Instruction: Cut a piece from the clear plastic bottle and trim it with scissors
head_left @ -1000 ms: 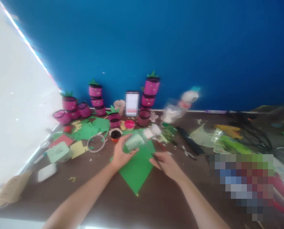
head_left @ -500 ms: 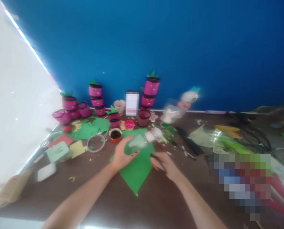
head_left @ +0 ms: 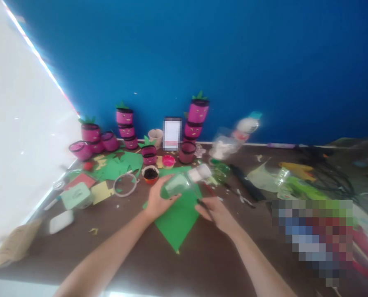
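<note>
- White case (head_left: 61,221) near the worktop's (head_left: 48,260) left edge
- Brown paper (head_left: 17,243) at the front left corner
- Purple pen (head_left: 281,145) along the back edge
- Black cables (head_left: 338,187) toward the back right corner

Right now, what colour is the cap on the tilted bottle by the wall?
The cap is light blue, close to turquoise; the head view shows it.

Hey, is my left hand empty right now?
No, the left hand is wrapped around the clear bottle, above the green sheet.
</note>
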